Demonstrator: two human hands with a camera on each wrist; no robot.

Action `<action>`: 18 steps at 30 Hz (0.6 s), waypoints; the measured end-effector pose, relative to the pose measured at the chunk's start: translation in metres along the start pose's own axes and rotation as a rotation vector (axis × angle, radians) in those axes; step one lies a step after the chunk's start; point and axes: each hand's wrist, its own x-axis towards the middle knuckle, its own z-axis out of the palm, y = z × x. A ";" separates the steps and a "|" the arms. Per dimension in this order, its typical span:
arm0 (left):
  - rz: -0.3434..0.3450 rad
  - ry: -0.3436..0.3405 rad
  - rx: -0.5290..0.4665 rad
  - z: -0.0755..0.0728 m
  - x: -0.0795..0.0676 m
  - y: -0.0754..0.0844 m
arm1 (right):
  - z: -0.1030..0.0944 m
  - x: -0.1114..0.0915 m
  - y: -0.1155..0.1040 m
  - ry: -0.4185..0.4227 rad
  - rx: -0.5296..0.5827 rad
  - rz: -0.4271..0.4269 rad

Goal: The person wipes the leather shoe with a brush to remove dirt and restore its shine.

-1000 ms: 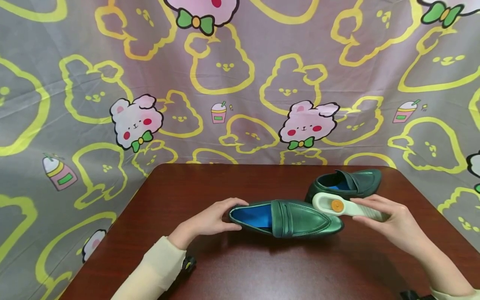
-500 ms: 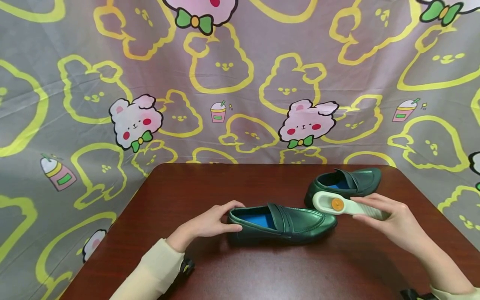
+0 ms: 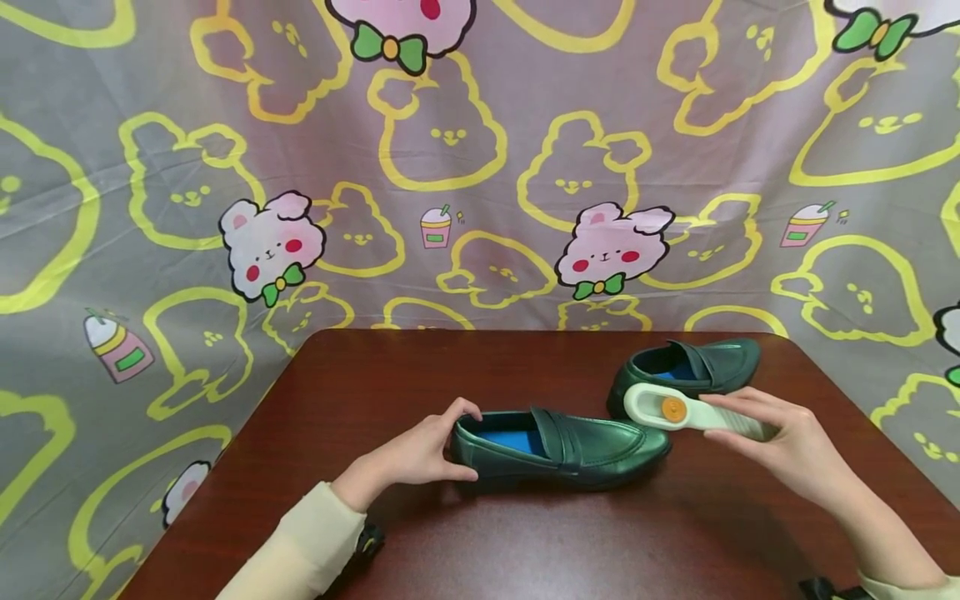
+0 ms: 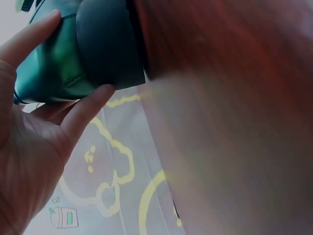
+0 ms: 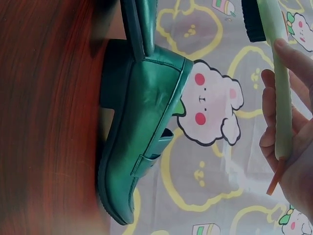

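A dark green loafer (image 3: 600,450) with a blue insole lies sideways across the table, its opening up and its toe to the right. My left hand (image 3: 420,446) holds it by the heel, thumb on the near side and fingers on the far side; the left wrist view shows them around the heel (image 4: 107,44). In my right hand (image 3: 787,442) is a pale green brush (image 3: 720,417) with an orange button. Its dark bristles (image 5: 253,22) show in the right wrist view. In the head view the brush head appears just above the loafer's toe.
A second, matching green loafer (image 3: 697,367) stands behind the brush at the back right, toe pointing right. The dark red-brown table (image 3: 420,367) ends at a patterned grey curtain (image 3: 495,167).
The held loafer has rolled from showing its top toward me to standing more upright, moving slightly left. My left fingers have shifted around the heel. The right hand and brush have hardly moved.
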 end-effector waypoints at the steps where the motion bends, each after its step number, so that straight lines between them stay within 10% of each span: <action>1: -0.002 0.007 -0.007 -0.001 -0.001 -0.001 | 0.000 0.000 0.000 -0.001 0.002 0.004; 18: -0.012 0.284 -0.025 -0.036 -0.033 0.013 | 0.010 -0.003 0.003 -0.026 0.020 0.024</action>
